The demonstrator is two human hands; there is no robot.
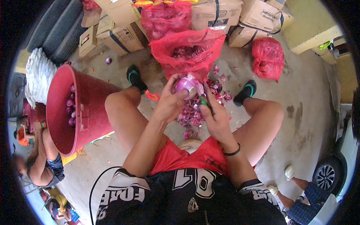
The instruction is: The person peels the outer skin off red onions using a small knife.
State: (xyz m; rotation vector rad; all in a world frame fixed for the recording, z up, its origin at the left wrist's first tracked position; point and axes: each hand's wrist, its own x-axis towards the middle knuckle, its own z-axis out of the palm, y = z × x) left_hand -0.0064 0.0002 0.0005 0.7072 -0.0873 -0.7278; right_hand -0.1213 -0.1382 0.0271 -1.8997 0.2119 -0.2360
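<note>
My left hand (171, 98) is closed around a red onion (182, 86), with the thumb across its front. Loose, pale purple skin peels up at the onion's right side. My right hand (215, 118) is beside it, fingertips at the peeling skin, closed on what looks like a small knife (203, 101); only its green handle shows clearly. Below both hands, a pile of onion skins (191, 114) lies on the floor between my legs. Just beyond stands an opened red mesh sack (183, 63) with onions inside.
At left, a large red tub (62, 108) leans with onions in it. A full mesh sack (165, 20), cardboard boxes (123, 35) and a smaller onion bag (267, 58) stand ahead. Other people sit at left; a person's legs and a car wheel (325, 177) are lower right.
</note>
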